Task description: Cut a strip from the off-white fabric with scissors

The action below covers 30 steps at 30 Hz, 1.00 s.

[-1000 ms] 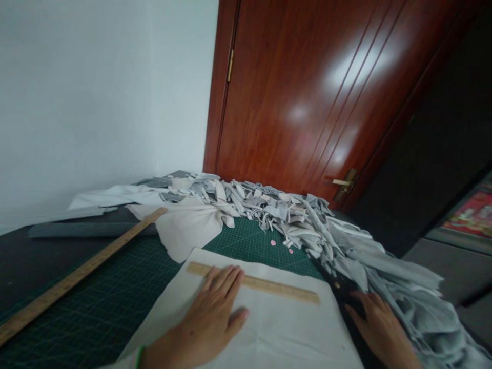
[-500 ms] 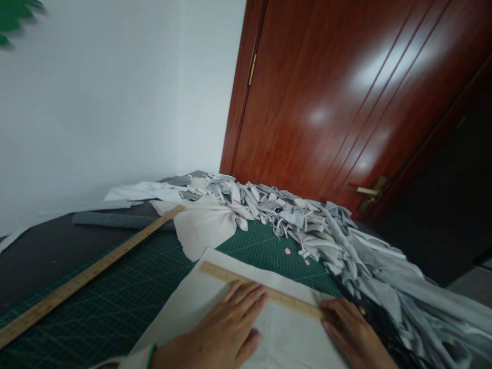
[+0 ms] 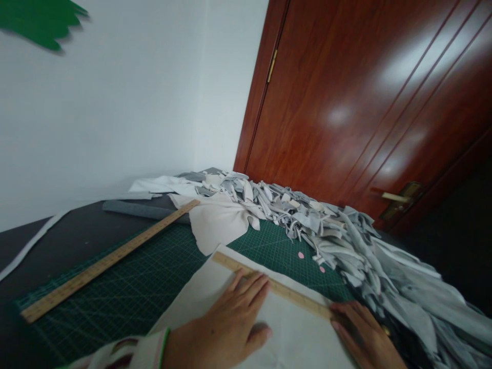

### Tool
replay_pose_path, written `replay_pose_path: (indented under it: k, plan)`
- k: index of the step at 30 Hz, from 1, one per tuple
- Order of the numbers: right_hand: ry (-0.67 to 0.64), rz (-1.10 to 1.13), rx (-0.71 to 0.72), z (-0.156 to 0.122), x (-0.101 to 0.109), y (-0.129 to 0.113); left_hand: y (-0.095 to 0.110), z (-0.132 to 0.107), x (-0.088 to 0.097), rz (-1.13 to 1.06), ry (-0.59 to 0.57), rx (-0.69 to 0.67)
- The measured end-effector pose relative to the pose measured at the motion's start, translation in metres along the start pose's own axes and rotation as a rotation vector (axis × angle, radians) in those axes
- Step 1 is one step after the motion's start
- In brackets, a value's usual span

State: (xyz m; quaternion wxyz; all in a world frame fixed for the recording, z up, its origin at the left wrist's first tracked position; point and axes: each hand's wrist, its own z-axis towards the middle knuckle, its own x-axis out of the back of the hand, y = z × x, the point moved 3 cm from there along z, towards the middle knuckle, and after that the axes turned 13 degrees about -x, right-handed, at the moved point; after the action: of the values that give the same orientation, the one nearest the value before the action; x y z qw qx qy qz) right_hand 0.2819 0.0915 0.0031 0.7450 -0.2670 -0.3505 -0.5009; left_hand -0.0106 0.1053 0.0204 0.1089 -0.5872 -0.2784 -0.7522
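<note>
A piece of white cloth (image 3: 284, 333) lies flat in front of me, with a short wooden ruler (image 3: 294, 294) across it near its far edge. My left hand (image 3: 234, 318) rests on the cloth, fingers stretched out and fingertips pressing the ruler's middle. At the ruler's right end, my right hand (image 3: 367, 333) has its fingers and thumb closed on it. Both hands partly cover the ruler and the cloth.
A green cutting mat (image 3: 154, 277) lies beneath, with a long wooden ruler (image 3: 111, 259) on its left. Heaped grey and white cloth scraps (image 3: 307, 220) run along the back and right. Two small pink pieces (image 3: 301, 255) lie beyond the cloth. A wooden door (image 3: 338, 113) stands behind.
The view has turned left, so everything sits further right in the picture. The short ruler has shifted slightly toward the cloth's far edge, with both hands still on it.
</note>
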Motion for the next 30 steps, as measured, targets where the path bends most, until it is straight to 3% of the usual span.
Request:
replay_pose_path:
  k: [5, 17, 22, 30]
  plan:
    - [0.047, -0.098, 0.066, 0.004, -0.005, -0.001, -0.003, 0.001, 0.000, 0.030, 0.013, 0.067]
    - [0.211, -0.225, 0.182, 0.011, -0.005, -0.011, -0.005, -0.001, -0.005, 0.063, 0.090, 0.058]
    - [0.150, -0.274, 0.191, 0.003, -0.013, -0.001, -0.006, 0.003, 0.000, 0.066, 0.103, 0.029]
    - [0.048, -0.067, -0.021, -0.003, -0.020, 0.001, -0.004, 0.003, 0.005, 0.055, 0.109, 0.028]
